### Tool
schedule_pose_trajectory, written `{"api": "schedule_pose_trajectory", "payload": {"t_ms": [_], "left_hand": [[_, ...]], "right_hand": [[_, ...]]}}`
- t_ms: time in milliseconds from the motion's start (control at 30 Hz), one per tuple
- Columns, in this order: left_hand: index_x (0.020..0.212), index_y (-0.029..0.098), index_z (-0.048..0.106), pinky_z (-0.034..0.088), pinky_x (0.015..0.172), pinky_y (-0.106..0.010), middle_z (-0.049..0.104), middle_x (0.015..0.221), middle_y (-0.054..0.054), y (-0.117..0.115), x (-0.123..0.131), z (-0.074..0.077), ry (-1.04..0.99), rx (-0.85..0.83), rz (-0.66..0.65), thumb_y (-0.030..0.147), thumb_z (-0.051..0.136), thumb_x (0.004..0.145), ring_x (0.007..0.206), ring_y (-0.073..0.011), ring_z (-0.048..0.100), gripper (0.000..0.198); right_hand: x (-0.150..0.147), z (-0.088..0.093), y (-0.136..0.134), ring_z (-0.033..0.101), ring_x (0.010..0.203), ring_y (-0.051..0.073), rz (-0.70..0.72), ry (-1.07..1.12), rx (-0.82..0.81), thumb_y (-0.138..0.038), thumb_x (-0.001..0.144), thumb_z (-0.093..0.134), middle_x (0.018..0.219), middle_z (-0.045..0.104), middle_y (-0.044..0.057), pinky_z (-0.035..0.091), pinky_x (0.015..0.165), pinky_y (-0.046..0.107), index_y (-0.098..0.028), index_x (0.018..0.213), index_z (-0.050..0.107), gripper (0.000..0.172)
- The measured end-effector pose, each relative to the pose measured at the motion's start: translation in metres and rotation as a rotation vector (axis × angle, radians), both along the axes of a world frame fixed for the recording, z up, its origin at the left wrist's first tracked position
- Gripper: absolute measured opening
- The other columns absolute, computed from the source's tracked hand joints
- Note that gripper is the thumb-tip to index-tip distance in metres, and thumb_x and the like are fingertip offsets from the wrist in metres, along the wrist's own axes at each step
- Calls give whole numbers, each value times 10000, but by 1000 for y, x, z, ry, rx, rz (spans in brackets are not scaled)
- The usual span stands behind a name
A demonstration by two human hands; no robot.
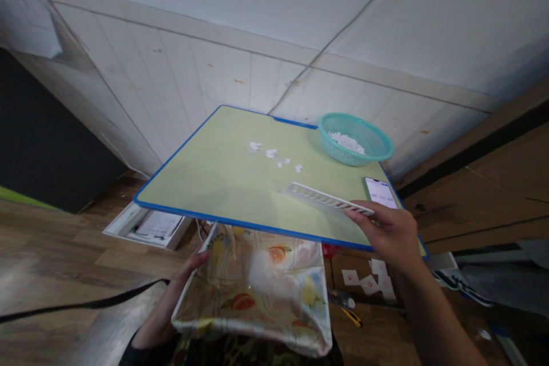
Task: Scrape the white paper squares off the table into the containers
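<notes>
My right hand (392,231) is closed round one end of a white slotted plastic strip (321,197), which lies low over or on the yellow-green tabletop (206,177); whether it touches is unclear. Several small white scraps (270,153) lie beyond it. Below the table's front edge, my left hand (195,263) grips the left rim of an open container (295,291) covered in fruit-print sheeting. A blurred white patch (263,271) shows inside it; I cannot tell if it is material or glare. My left fingertips are partly hidden.
A turquoise bowl (373,143) holding white pieces stands at the back right. Near the right edge lies a phone (381,191). A white wall borders the table's back. Below are a white box (150,226), white cards (369,284) and a yellow cutter (352,316).
</notes>
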State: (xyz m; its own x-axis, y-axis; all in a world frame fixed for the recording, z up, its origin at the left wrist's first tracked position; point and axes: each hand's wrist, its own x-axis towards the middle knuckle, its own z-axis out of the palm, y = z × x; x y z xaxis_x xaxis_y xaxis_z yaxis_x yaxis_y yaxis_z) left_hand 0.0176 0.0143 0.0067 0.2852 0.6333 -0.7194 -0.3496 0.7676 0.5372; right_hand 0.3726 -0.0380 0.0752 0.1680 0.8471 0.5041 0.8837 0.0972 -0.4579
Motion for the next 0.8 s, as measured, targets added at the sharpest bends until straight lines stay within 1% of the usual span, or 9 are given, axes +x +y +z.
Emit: {"api": "schedule_pose_trajectory", "payload": {"t_ms": [67, 200, 300, 400, 500, 600, 667, 800], "left_hand": [[1404, 165, 531, 562, 872, -444, 804, 1034, -107, 3, 2, -4, -16, -35, -17, 326, 682, 802, 1004, -354, 721, 641], [1376, 166, 565, 570, 834, -439, 811, 994, -112, 9, 2, -11, -3, 49, -39, 317, 702, 792, 923, -347, 746, 618], [1394, 163, 544, 558, 852, -454, 800, 1038, -131, 12, 2, -13, -62, 57, -81, 333, 681, 817, 956, -350, 736, 616], [1414, 193, 522, 550, 860, -453, 785, 1095, -126, 13, 5, -13, -111, 81, -80, 351, 672, 824, 987, -350, 725, 630], [1417, 187, 518, 557, 830, -450, 788, 1084, -127, 14, 6, -12, -60, 86, -82, 356, 678, 814, 925, -347, 742, 647], [1413, 190, 526, 570, 781, -419, 799, 1050, -111, 15, 7, -12, -10, 84, -65, 336, 697, 796, 860, -331, 754, 656], [1399, 196, 543, 573, 771, -404, 801, 1047, -103, 15, 7, -12, -19, 91, -50, 324, 701, 790, 880, -330, 750, 642], [1370, 161, 571, 565, 822, -441, 786, 1084, -137, 16, 7, -15, -87, 92, -78, 350, 668, 816, 972, -356, 727, 594]], "right_hand": [[-3, -4, -10, 726, 641, 202, 14, 26, -11, -299, 833, 678, 787, 775, 19, 572, 579, 277, -238, 868, 770, 116], [-3, -6, -19, 732, 650, 210, 40, 59, -34, -293, 834, 681, 803, 777, 18, 583, 568, 286, -244, 875, 770, 110], [-1, -5, -24, 735, 650, 206, 59, 48, -41, -280, 830, 689, 816, 779, 7, 592, 585, 289, -259, 894, 771, 106], [-2, -2, -32, 741, 669, 210, 104, 27, -52, -273, 828, 692, 832, 780, -7, 592, 579, 291, -288, 913, 765, 113], [-6, 0, -38, 740, 662, 200, 137, 30, -51, -253, 835, 684, 843, 779, -27, 589, 569, 290, -319, 932, 753, 136], [-12, 1, -42, 740, 662, 192, 159, 38, -50, -234, 834, 684, 850, 779, -38, 588, 571, 287, -337, 940, 749, 162], [-13, 2, -45, 742, 670, 193, 165, 47, -56, -232, 836, 679, 858, 778, -36, 588, 575, 290, -341, 948, 749, 172], [-12, 5, -45, 734, 651, 180, 164, 58, -71, -249, 841, 677, 840, 778, -46, 577, 563, 269, -363, 942, 752, 169]]}}
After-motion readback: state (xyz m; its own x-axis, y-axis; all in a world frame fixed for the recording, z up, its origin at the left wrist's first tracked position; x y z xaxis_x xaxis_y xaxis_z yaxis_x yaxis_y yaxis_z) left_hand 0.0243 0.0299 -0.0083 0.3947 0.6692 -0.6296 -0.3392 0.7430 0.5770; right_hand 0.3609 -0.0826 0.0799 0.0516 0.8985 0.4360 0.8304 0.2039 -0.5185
